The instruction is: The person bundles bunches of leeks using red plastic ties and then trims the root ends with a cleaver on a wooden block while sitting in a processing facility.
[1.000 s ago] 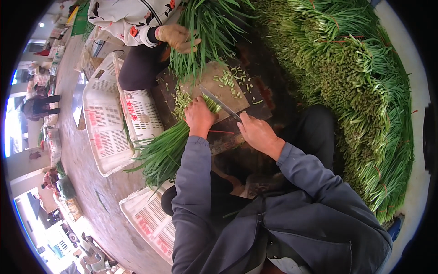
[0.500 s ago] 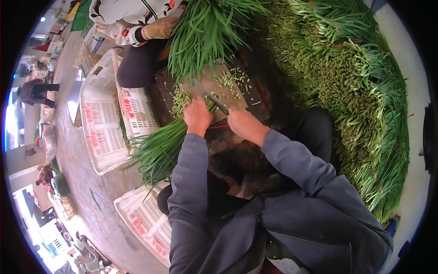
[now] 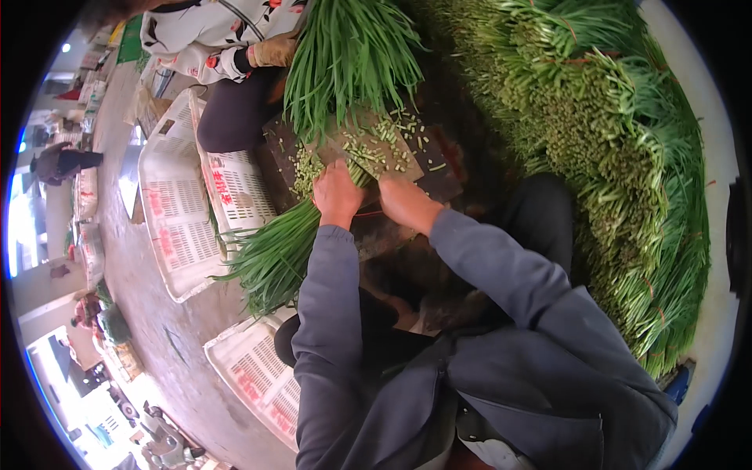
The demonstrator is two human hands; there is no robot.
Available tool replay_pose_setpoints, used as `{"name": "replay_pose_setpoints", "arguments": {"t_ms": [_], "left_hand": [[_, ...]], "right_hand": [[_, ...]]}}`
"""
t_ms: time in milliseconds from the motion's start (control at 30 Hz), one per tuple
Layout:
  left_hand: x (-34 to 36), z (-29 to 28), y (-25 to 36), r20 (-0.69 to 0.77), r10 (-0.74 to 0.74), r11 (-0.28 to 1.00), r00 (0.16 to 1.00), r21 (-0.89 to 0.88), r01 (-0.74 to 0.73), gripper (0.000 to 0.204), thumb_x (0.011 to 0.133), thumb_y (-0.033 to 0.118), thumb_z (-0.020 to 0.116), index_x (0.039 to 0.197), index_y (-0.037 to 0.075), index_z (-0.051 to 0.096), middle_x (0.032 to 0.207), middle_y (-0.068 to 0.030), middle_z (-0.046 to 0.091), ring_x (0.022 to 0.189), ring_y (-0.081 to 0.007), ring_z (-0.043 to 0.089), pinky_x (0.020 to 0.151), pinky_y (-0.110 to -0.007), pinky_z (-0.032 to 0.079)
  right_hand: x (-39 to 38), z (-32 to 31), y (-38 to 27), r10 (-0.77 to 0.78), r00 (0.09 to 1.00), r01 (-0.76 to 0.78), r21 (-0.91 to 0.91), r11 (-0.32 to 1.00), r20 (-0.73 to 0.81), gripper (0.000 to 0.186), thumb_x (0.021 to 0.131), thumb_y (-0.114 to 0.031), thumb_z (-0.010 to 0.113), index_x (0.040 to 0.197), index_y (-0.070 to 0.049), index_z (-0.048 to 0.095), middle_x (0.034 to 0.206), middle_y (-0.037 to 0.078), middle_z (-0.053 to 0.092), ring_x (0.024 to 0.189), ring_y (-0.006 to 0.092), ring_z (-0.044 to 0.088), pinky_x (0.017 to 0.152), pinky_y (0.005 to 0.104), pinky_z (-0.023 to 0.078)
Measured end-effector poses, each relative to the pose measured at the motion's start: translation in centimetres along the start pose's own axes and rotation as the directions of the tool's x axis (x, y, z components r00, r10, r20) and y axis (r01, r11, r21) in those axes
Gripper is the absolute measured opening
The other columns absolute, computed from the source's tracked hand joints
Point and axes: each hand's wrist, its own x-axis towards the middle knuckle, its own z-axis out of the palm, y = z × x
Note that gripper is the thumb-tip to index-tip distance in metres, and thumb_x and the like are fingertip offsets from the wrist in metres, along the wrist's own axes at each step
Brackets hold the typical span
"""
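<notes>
Right hand (image 3: 406,204) has shifted toward the slender, ribbon-leaved green bundle (image 3: 276,252).

A tan board (image 3: 330,149) carries chopped stems (image 3: 385,131) and a green bunch's (image 3: 274,249) end; white crates (image 3: 188,227) stand on the floor (image 3: 153,337).

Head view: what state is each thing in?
Left hand: closed on near bunch
Near bunch: lying, leaves spread
Right hand: closed on knife
Knife: mostly hidden
Cut pieces: loose, scattered
Far bunch: leaves fanned
Piled bundles: stacked, red-banded
Co-worker's hand: gloved
Upper crate: open-topped
</notes>
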Motion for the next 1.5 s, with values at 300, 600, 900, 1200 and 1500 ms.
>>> {"name": "replay_pose_setpoints", "arguments": {"t_ms": [300,600,900,1200,1500], "left_hand": [[-2.8,-2.4,-0.5,-0.088,-0.025,0.997,0.996,-0.073,0.018,0.073,0.064,0.024,0.085,0.128,0.001,0.057,0.116,-0.0197,0.066,0.108,-0.0385,0.063,0.098,-0.046,0.048],[-13.5,-11.1,0.6,-0.45,-0.123,0.903,0.885,-0.42,-0.088,0.073,0.064,0.019,0.086,0.129,0.001,0.058,0.118,-0.0183,0.066,0.109,-0.0331,0.066,0.095,-0.04,0.051],[-21.9,-16.0,3.9,-0.528,-0.104,0.912,0.843,-0.389,-0.131,0.076,0.063,0.019,0.086,0.13,0.002,0.056,0.113,-0.0174,0.065,0.104,-0.0365,0.064,0.093,-0.044,0.051],[-26.4,-19.3,3.4,-0.601,-0.263,0.615,0.755,-0.707,-0.349,0.073,0.072,-0.002,0.081,0.138,-0.001,0.048,0.121,-0.0125,0.065,0.106,-0.0166,0.065,0.094,-0.032,0.054],[-27.3,-19.8,5.3,-0.662,-0.286,0.559,0.693,-0.702,-0.44,0.073,0.074,-0.002,0.081,0.139,-0.001,0.047,0.118,-0.0081,0.065,0.105,-0.0141,0.064,0.093,-0.03,0.052]], "right_hand": [[3.6,-4.0,2.7,0.023,1.0,-0.024,-0.098,0.995,-0.005,0.024,0.088,-0.011,0.057,0.105,0.005,0.063,0.106,0.03,0.068,0.1,0.044,0.067,0.086,0.0508,0.054],[-2.4,-8.4,-9.8,-0.516,0.844,0.537,0.212,0.816,-0.149,0.018,0.088,-0.019,0.069,0.1,-0.005,0.069,0.098,0.012,0.067,0.093,0.0332,0.066,0.078,0.0431,0.053],[-7.8,-10.3,-17.4,-0.83,0.553,0.81,0.282,0.514,-0.076,0.011,0.09,-0.014,0.072,0.094,-0.005,0.069,0.084,0.008,0.065,0.08,0.0226,0.066,0.071,0.0345,0.052],[-13.5,-12.5,-14.4,-0.771,0.634,0.76,0.227,0.609,-0.054,0.011,0.09,-0.005,0.071,0.099,-0.003,0.066,0.086,-0.003,0.063,0.082,0.0058,0.058,0.072,0.0261,0.05],[-18.2,-9.9,-18.8,-0.645,0.753,0.65,0.301,0.698,-0.131,0.024,0.083,-0.021,0.076,0.093,0.0,0.069,0.083,0.015,0.066,0.077,0.0304,0.065,0.071,0.0403,0.052]]}}
